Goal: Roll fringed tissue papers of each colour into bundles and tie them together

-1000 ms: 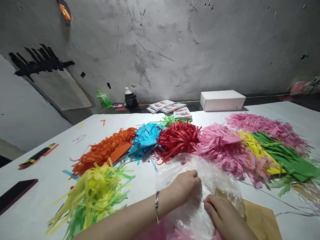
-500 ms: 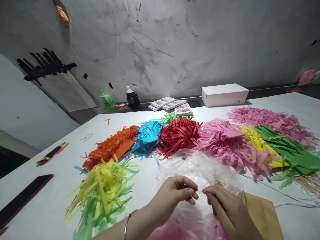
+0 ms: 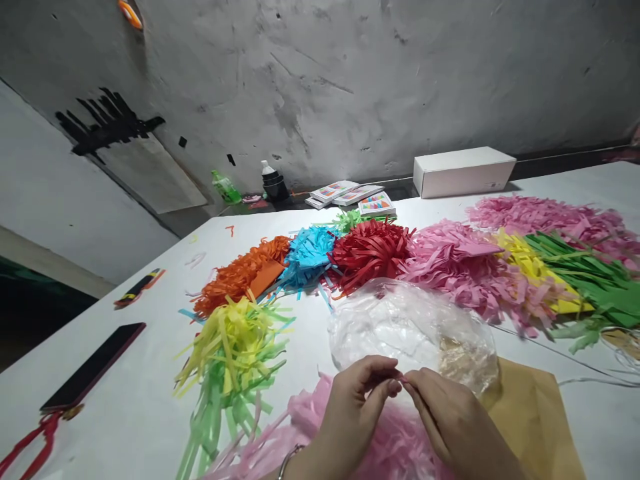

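Both left hand (image 3: 350,410) and right hand (image 3: 453,417) curled, fingertips meeting; anything pinched too small to tell. Pink paper fringe (image 3: 393,443) beneath hands; clear plastic bag (image 3: 395,327) just beyond; brown paper (image 3: 533,417) right of right hand; red fringe (image 3: 373,253) farther ahead of hands.

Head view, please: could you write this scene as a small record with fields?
Left hand: fingertips beside those of the right hand; anything pinched is too small to tell
Below hands: pink paper strips
Beyond hands: clear plastic, partly over brown paper
Bunches, left to right: orange bunch, blue bunch, red bunch, pink bunch
Left side: dark flat device, red-handled tool
Back: white box
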`<control>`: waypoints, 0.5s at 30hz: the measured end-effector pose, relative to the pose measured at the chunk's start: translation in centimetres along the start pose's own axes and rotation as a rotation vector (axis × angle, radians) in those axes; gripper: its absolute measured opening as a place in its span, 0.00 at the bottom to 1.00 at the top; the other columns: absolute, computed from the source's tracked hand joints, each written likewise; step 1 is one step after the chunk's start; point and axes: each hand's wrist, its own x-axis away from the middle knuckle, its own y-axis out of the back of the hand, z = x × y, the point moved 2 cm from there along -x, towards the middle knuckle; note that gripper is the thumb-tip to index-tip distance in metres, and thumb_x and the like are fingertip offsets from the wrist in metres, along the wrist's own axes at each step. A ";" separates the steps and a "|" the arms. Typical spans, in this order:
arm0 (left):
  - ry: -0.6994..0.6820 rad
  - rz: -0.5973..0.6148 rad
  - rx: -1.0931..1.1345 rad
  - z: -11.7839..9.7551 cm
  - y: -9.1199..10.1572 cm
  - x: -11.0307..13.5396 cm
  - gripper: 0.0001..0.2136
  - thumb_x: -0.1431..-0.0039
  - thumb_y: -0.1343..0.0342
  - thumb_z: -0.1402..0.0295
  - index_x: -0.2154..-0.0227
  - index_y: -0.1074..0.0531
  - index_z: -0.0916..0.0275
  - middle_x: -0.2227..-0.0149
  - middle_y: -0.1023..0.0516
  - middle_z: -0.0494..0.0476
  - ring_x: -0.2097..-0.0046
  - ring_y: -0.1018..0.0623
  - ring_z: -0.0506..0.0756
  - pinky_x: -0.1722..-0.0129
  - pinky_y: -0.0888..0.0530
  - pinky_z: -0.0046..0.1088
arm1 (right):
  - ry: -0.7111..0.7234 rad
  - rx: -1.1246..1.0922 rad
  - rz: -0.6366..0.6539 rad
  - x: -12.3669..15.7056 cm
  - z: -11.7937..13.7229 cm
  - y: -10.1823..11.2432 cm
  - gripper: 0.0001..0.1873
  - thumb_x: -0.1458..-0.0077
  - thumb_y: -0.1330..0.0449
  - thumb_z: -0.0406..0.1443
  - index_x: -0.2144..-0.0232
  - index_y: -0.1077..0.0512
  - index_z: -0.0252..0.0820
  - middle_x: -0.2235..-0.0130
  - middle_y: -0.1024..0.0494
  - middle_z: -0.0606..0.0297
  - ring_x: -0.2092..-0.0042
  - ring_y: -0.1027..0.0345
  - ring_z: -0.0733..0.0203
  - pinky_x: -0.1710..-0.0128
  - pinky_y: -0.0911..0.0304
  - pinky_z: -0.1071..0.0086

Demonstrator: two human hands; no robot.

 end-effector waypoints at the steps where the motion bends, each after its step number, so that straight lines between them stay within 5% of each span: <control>1: -0.024 0.006 -0.015 0.0 0.0 0.1 0.08 0.41 0.39 0.69 0.59 0.22 0.61 0.64 0.17 0.57 0.63 0.19 0.54 0.60 0.22 0.28 | -0.009 -0.007 0.008 0.0 0.0 0.0 0.13 0.33 0.56 0.30 0.64 0.33 0.44 0.71 0.26 0.65 0.70 0.29 0.62 0.70 0.37 0.71; 15: -0.093 0.035 -0.251 0.2 0.0 0.4 0.04 0.39 0.42 0.70 0.62 0.24 0.60 0.65 0.21 0.57 0.64 0.21 0.55 0.62 0.24 0.29 | -0.011 0.031 0.194 -0.1 -0.3 0.6 0.10 0.41 0.49 0.26 0.69 0.32 0.43 0.72 0.26 0.67 0.72 0.30 0.61 0.74 0.43 0.70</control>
